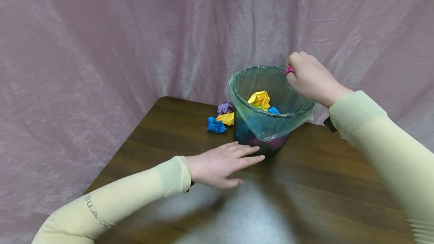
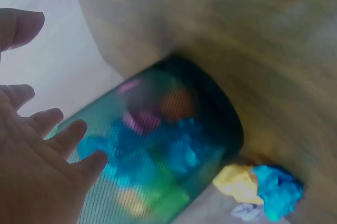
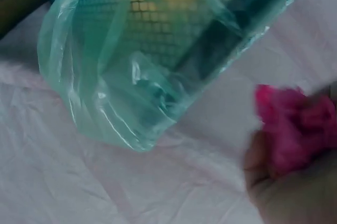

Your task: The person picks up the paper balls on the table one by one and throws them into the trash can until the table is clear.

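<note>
A black mesh wastebasket [image 1: 242, 129] stands on the table, lined with a thin green plastic bag [image 1: 271, 129] folded over its rim. Crumpled yellow paper [image 1: 259, 99] and blue paper [image 1: 273, 110] show inside it. My right hand [image 1: 313, 76] is above the basket's right rim and grips a crumpled pink paper ball [image 3: 295, 126], mostly covered by the fingers in the head view. Low in front of the basket, my left hand [image 1: 222, 164] has its fingers spread and holds nothing. Through the mesh, the left wrist view shows blue, green, pink and orange paper.
Left of the basket lie a blue paper ball [image 1: 216, 125], a yellow one [image 1: 226, 118] and a purple one [image 1: 224, 109], close together on the brown wooden table [image 1: 162, 134]. A pink curtain [image 1: 135, 40] hangs behind the table's far edge.
</note>
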The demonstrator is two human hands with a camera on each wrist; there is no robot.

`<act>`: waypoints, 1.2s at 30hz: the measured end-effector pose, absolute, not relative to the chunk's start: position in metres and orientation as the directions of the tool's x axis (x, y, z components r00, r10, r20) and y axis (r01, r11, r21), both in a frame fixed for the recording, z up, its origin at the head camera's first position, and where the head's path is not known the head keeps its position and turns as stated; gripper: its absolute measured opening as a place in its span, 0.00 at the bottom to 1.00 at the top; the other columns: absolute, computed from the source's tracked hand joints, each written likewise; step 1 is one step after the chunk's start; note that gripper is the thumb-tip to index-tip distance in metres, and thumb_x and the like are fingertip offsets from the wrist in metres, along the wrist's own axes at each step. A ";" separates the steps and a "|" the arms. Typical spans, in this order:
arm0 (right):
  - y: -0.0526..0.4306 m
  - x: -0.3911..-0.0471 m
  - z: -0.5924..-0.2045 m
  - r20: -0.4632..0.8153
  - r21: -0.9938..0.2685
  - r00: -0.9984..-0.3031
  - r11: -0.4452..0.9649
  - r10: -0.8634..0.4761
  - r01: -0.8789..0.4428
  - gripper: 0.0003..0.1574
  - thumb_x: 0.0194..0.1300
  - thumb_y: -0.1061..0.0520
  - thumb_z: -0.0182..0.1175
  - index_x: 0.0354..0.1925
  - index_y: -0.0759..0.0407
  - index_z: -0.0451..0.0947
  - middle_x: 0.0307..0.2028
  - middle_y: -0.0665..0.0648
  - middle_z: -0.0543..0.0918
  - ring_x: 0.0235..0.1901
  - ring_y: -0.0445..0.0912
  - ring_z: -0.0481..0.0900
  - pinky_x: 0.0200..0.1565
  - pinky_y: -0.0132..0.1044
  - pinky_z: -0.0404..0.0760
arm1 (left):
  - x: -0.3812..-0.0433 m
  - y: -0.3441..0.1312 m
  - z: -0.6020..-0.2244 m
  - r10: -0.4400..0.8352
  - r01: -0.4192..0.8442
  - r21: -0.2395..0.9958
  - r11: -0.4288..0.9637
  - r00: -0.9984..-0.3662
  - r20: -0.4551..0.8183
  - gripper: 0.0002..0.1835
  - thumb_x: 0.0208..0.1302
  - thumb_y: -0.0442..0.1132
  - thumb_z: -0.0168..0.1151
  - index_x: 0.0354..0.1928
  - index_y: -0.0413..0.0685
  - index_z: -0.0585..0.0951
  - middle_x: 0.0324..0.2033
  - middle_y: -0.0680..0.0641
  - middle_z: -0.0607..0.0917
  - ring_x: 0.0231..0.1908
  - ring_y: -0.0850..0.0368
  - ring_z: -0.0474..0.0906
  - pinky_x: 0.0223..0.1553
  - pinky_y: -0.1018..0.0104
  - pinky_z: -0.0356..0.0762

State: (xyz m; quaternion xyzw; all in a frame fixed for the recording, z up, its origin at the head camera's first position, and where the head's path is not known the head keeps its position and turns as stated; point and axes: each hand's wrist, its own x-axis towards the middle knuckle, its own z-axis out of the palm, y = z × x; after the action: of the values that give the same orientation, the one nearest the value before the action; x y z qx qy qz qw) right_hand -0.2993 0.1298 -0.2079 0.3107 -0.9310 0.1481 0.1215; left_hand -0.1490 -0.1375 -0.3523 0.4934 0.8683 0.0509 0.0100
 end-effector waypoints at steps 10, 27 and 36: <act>0.134 -0.297 -0.214 0.108 -0.124 -0.833 0.824 -0.543 -0.553 0.46 0.70 0.27 0.52 0.69 0.59 0.70 0.67 0.69 0.69 0.66 0.70 0.61 0.64 0.70 0.59 | -0.148 -0.132 -0.364 0.853 0.846 0.114 0.521 -0.522 -0.027 0.45 0.72 0.52 0.61 0.83 0.56 0.50 0.80 0.48 0.54 0.78 0.55 0.49 0.77 0.52 0.44; 0.116 -0.211 -0.223 0.536 -0.005 -0.380 0.447 -0.754 -0.894 0.36 0.69 0.41 0.63 0.67 0.60 0.75 0.63 0.61 0.77 0.68 0.59 0.67 0.70 0.55 0.63 | -0.163 -0.168 -0.376 0.757 0.736 0.196 0.648 -0.652 -0.052 0.44 0.71 0.52 0.63 0.82 0.57 0.54 0.79 0.44 0.56 0.77 0.50 0.54 0.76 0.50 0.47; 0.091 -0.156 -0.304 0.355 0.046 -0.176 0.206 -0.918 -0.977 0.34 0.73 0.35 0.58 0.65 0.54 0.77 0.62 0.54 0.78 0.65 0.50 0.72 0.67 0.48 0.69 | -0.192 -0.213 -0.399 0.586 0.556 0.221 0.801 -0.803 -0.104 0.44 0.71 0.52 0.63 0.82 0.56 0.54 0.79 0.42 0.54 0.77 0.44 0.52 0.75 0.46 0.50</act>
State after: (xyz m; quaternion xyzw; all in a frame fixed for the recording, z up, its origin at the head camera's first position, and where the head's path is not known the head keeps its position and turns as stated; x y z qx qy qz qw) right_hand -0.1557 0.0909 -0.3040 0.6228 -0.7609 0.0961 0.1547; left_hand -0.1921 -0.2133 -0.3988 0.3022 0.9453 0.0900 0.0840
